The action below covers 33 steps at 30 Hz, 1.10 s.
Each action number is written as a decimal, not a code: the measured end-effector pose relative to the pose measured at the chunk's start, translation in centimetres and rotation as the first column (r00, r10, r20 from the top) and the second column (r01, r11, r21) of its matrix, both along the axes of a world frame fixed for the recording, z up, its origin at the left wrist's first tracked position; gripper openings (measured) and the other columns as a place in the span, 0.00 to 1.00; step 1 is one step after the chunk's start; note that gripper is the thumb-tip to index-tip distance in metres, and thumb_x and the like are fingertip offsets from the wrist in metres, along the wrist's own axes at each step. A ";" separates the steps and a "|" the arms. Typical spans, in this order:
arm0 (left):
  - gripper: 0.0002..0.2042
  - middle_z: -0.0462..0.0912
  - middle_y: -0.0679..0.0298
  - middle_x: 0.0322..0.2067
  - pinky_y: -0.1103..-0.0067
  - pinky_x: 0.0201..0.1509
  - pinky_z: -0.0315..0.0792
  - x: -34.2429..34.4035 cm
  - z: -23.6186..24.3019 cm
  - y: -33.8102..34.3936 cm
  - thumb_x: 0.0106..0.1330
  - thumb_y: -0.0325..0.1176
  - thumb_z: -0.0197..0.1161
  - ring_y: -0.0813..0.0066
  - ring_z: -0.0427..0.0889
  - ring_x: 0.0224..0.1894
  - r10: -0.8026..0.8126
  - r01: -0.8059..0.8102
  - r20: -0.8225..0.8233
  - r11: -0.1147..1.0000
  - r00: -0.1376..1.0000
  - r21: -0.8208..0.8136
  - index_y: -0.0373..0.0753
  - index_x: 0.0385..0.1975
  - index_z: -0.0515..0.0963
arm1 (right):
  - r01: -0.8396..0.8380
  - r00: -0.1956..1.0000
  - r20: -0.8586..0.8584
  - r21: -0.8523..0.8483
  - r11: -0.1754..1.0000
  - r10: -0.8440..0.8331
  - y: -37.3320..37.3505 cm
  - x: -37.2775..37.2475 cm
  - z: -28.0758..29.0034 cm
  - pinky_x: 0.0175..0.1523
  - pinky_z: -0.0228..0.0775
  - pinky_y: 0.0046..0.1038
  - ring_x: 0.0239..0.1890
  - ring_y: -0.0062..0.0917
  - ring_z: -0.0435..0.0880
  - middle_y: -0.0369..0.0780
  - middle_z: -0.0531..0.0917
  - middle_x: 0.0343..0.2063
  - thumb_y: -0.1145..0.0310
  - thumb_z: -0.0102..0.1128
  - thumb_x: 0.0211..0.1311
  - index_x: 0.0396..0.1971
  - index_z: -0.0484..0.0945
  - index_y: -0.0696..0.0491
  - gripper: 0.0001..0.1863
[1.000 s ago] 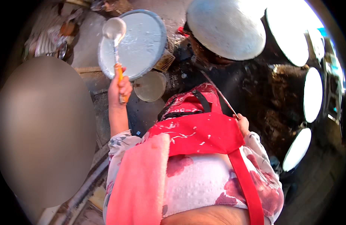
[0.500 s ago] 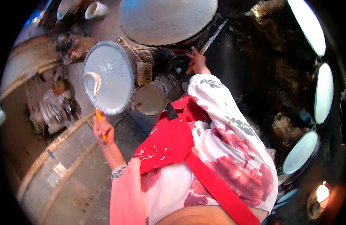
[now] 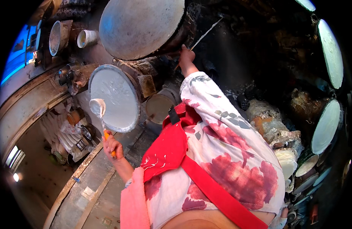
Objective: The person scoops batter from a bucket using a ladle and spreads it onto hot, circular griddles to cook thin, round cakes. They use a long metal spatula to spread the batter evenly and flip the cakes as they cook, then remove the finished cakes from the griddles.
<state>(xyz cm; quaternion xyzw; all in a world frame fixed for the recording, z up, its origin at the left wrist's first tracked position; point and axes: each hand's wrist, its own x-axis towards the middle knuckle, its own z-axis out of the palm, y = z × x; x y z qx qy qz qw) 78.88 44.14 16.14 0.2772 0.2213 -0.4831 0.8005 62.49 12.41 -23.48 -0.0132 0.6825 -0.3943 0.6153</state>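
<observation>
My left hand (image 3: 112,147) grips a ladle (image 3: 99,108) by its orange handle; its bowl, coated in white, is held over a wide round tub (image 3: 114,91) filled with thick white liquid. Beside the tub stands a pale bucket (image 3: 159,108). My right hand (image 3: 186,58) is wrapped around a long thin stick (image 3: 206,32) with pale smears, close to the rim of a large round pale griddle (image 3: 141,26) at the top.
More round white griddles (image 3: 324,126) line the dark right side. Basins (image 3: 58,37) and a white pail (image 3: 87,38) stand upper left. A grimy ledge (image 3: 88,187) with wooden edging runs lower left, near a heap of cloths and pots (image 3: 66,139).
My view has swung round, so the tub sits lower than a second ago. My right hand with the stick has risen from beside my apron to the large griddle's edge.
</observation>
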 end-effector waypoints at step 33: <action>0.15 0.63 0.70 0.14 0.85 0.15 0.62 -0.8 1.2 2.8 0.73 0.35 0.42 0.84 0.64 0.10 0.121 -0.170 -0.168 0.932 0.978 -0.319 0.28 0.49 0.62 | -0.438 0.893 -0.108 0.014 0.899 0.437 2.1 -12.8 5.2 0.24 0.64 0.28 0.19 0.24 0.74 0.37 0.79 0.19 0.48 0.54 0.60 0.33 0.79 0.54 0.21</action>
